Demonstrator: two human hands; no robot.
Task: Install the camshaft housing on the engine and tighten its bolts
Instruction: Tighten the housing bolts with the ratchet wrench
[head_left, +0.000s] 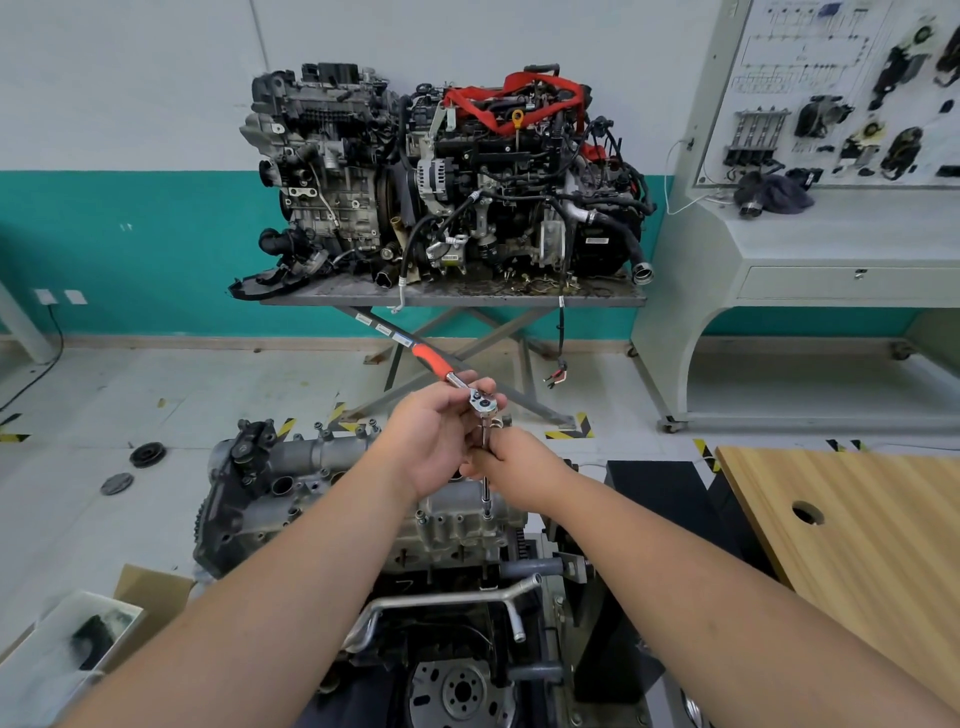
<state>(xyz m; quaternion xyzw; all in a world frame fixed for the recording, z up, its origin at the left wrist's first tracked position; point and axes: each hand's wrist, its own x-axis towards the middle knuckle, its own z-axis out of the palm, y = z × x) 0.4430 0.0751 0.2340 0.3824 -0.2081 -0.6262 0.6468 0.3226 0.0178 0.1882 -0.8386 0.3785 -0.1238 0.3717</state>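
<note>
A grey camshaft housing (311, 467) lies on top of the engine (457, 649) in front of me. A ratchet wrench (480, 401) with a red handle stands over it on a long extension bar (486, 493), whose socket sits on a bolt near the housing's right end. My left hand (441, 436) holds the ratchet head from the left. Lower down, my right hand (519, 470) grips the extension bar. Several bolts stand along the housing's far edge.
Two engines sit on a scissor-lift table (452, 299) by the far wall. A wooden table (857, 530) with a round hole is at my right, and a training board stand (805, 208) lies beyond it. A cardboard box (78, 639) is at lower left, with pulleys on the floor.
</note>
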